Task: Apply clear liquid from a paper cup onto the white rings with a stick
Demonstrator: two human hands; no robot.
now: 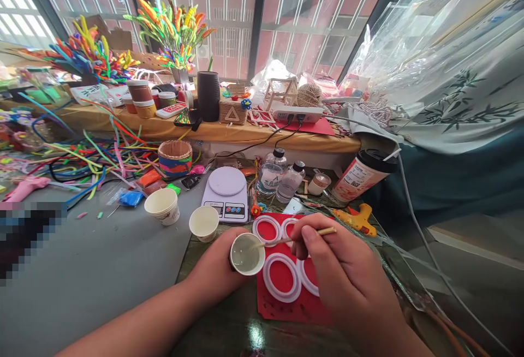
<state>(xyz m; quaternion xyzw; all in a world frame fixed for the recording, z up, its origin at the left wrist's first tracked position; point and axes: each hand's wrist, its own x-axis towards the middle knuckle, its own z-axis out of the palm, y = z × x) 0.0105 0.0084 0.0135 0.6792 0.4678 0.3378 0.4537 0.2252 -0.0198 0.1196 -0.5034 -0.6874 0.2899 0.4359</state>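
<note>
My left hand (221,261) is wrapped round a paper cup (248,254) with a clear, slightly cloudy liquid in it. Between the thumb and fingers of my right hand (339,259) is a thin wooden stick (327,231), its lower end dipped into the cup. Beneath my hands, white oval ring molds (282,278) lie on a red sheet (286,313); my right hand hides part of them. Two more paper cups, one nearer (204,224) and one farther left (162,206), stand beyond my left hand.
A white kitchen scale (225,194) stands behind the cups. Two clear bottles (270,174) with black caps are beside it. To the right are a yellow glue gun (362,220) and a lidded drink cup (362,177). Pipe cleaners (90,152) lie tangled at left; a cable (413,209) hangs at right.
</note>
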